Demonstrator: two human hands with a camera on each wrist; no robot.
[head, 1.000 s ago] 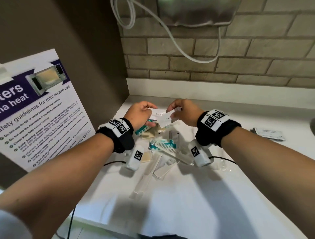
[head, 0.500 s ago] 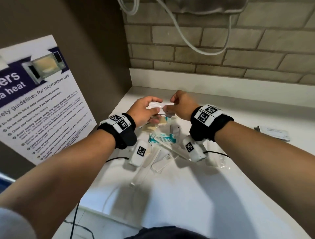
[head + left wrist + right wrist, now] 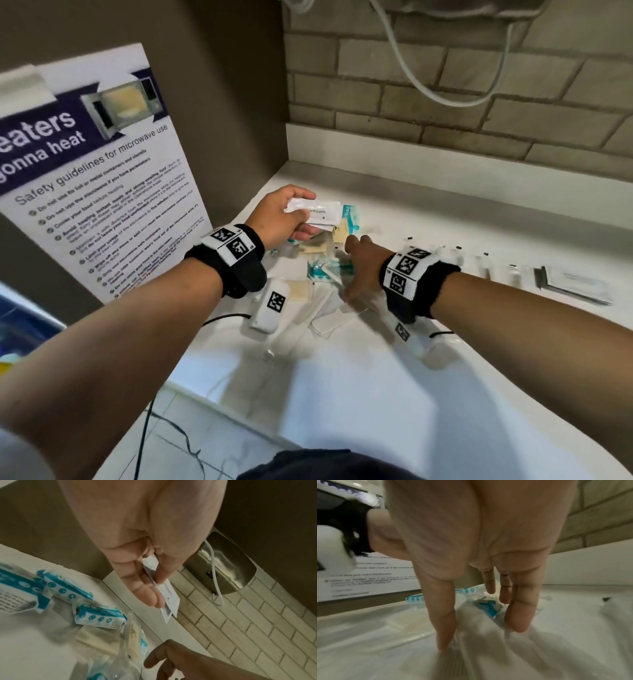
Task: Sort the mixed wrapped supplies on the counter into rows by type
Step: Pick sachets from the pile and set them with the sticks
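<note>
Nearest, clear-wrapped combs (image 3: 329, 308) lay across the white counter (image 3: 394, 394). Right hand (image 3: 359, 270) was down over them, fingers (image 3: 520, 609) straight and spread, gripping nothing. Teal-and-white packets (image 3: 101, 616) and tan ones sat jumbled just beyond, under both wrists. Left hand (image 3: 281, 219) hovered above the pile, thumb and fingers pinching white toothpaste sachets (image 3: 318, 214). Further right, a wrapped row (image 3: 486, 263) and flat stack (image 3: 575, 286). Poster (image 3: 89, 178) left, brick wall (image 3: 479, 113) behind.
</note>
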